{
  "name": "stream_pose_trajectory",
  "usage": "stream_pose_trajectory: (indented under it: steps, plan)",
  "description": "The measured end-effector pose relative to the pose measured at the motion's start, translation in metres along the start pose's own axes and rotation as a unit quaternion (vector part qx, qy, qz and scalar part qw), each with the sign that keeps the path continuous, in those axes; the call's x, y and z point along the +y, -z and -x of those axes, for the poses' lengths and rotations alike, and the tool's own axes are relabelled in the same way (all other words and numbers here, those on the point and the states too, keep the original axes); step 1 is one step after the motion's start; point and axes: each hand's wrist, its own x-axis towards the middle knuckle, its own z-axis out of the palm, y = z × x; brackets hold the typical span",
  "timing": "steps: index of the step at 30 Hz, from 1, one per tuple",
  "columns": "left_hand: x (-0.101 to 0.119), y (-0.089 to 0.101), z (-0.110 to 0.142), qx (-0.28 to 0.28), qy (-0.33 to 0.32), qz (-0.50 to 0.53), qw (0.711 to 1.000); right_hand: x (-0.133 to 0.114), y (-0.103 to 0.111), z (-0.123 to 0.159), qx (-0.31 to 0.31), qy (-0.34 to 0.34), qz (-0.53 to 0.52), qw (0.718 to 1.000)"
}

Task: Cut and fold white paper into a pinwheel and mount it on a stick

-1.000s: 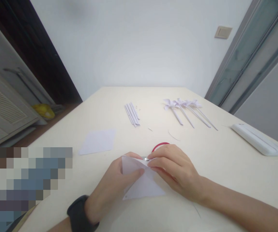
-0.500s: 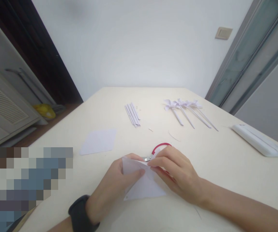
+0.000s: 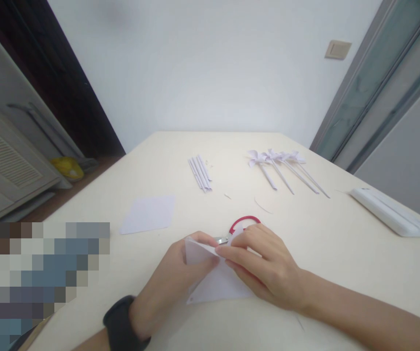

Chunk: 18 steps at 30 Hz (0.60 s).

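Note:
A white sheet of paper point(image 3: 217, 285) with cut, lifted flaps is between my hands at the near middle of the table. My left hand point(image 3: 191, 263) grips it from the left, thumb on top and fingers behind. The fingertips of my right hand point(image 3: 263, 263) pinch the paper near its middle, touching close to the left thumb. Just behind the paper lie scissors point(image 3: 246, 219) with a red handle; their blades point left and are partly hidden by my hands and the paper.
Farther back lie several rolled paper sticks point(image 3: 200, 174) and, to their right, several paper pinwheels point(image 3: 274, 158) on sticks. A flat paper sheet point(image 3: 147, 214) rests at left. A white plastic packet point(image 3: 389, 212) lies at the right edge. Small scraps point(image 3: 227, 196) dot the table point(image 3: 181, 146).
My right fingertips have shifted slightly left and down, closer to the left thumb at the paper's middle. More of the red scissor handle shows. The left hand has barely moved.

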Motion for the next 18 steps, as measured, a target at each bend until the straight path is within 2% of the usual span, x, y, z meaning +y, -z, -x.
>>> stream_pose_trajectory:
  steps: [6, 12, 18]
  plan:
    - [-0.0005, -0.0006, -0.0004, 0.015, 0.004, 0.004, 1.0, -0.0017, 0.0019, 0.0012, -0.018, -0.049, -0.016, 0.998]
    - [0.0018, -0.0008, 0.0017, 0.012, 0.016, 0.027, 0.999, 0.0008, 0.0026, 0.0019, 0.007, -0.13, -0.107, 0.986]
    - [0.0026, -0.0002, 0.0026, 0.019, 0.013, 0.015, 1.0, 0.0048, 0.0035, -0.0007, 0.01, -0.146, -0.184, 0.972]
